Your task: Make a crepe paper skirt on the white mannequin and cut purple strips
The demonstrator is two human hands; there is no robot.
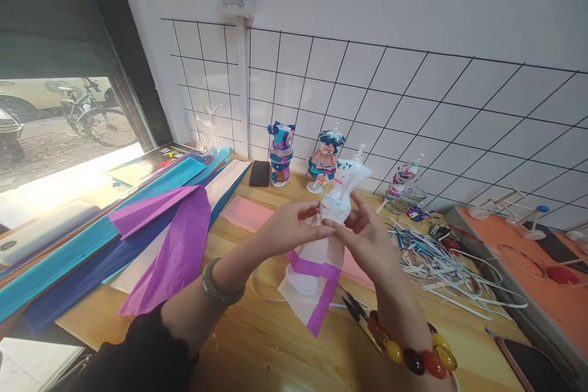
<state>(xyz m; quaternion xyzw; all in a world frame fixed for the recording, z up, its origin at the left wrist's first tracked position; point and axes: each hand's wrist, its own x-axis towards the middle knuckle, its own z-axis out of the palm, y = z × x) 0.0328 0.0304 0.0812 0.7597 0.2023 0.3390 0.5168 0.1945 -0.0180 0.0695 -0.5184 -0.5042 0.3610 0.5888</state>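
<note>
Between my hands stands a small white dress form (342, 190) with blue and pink marks on its torso. My left hand (301, 225) grips its waist from the left, thumb across the front. From the right, my right hand (365, 233) wraps the same waist, and the two thumbs nearly meet. Below them hangs a white paper skirt with a purple paper band (312, 267), partly covering the form's round white base (301, 282). Black-bladed scissors (361, 316) lie on the table beside my right wrist.
Purple crepe paper (184, 251) and blue sheets lie at the left. Dressed mini forms (281, 156) stand by the wall, near a phone (260, 174). Paper strips (436, 263) heap at the right, before an orange-topped surface (528, 257). Another phone (533, 355) is at lower right.
</note>
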